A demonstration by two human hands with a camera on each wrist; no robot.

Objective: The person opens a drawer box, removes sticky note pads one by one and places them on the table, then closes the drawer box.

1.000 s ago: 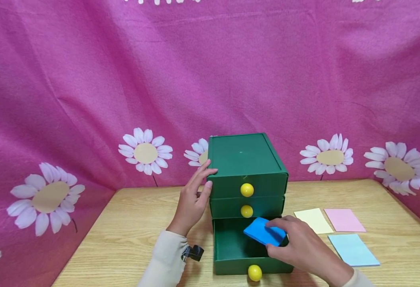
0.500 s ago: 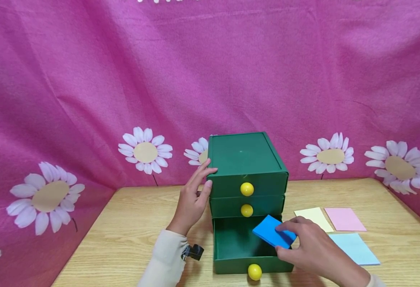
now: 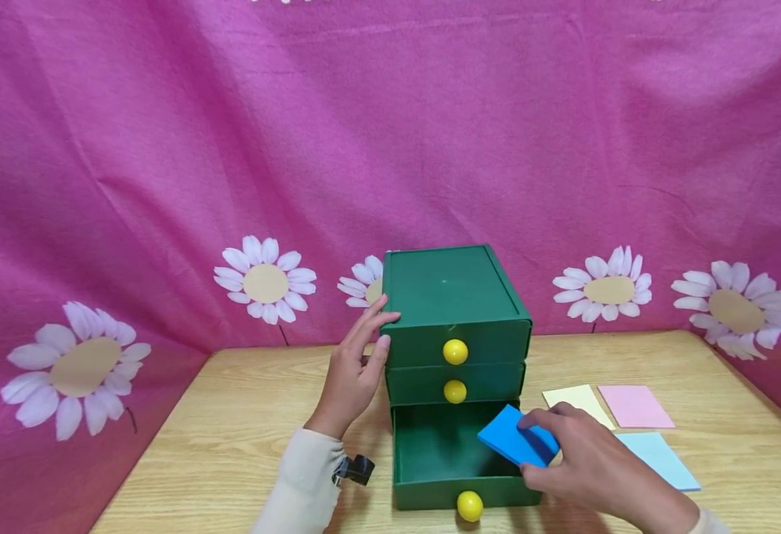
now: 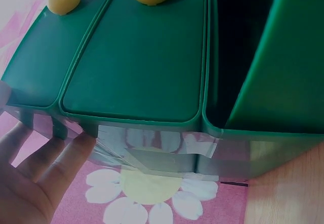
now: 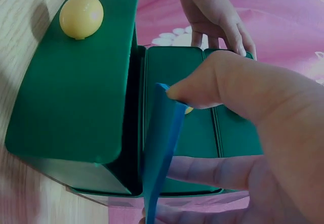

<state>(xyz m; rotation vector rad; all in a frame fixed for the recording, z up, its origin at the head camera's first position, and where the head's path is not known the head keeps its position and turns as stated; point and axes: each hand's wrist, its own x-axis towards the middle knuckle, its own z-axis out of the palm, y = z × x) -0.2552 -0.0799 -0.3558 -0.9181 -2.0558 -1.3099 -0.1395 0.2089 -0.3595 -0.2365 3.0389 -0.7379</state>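
Note:
My right hand (image 3: 587, 460) pinches a blue sticky-note pad (image 3: 512, 436) between thumb and fingers, over the right side of the pulled-out bottom drawer (image 3: 430, 449). In the right wrist view the blue pad (image 5: 164, 138) appears nearly edge-on, the thumb at one corner and fingers behind it. My left hand (image 3: 350, 382) rests with extended fingers against the left side of the green three-drawer box (image 3: 453, 289), fingertips at its top edge. Both upper drawers are closed, each with a yellow knob (image 3: 455, 351). No other item shows inside the bottom drawer.
Right of the box lie a yellow pad (image 3: 573, 400), a pink pad (image 3: 637, 406) and a light-blue pad (image 3: 664, 460) on the wooden table (image 3: 230, 445). A magenta cloth (image 3: 390, 133) with white daisies hangs behind and along the sides.
My right hand has drawn the blue pad rightward, from over the drawer's middle toward its right side. My left hand keeps its place on the box.

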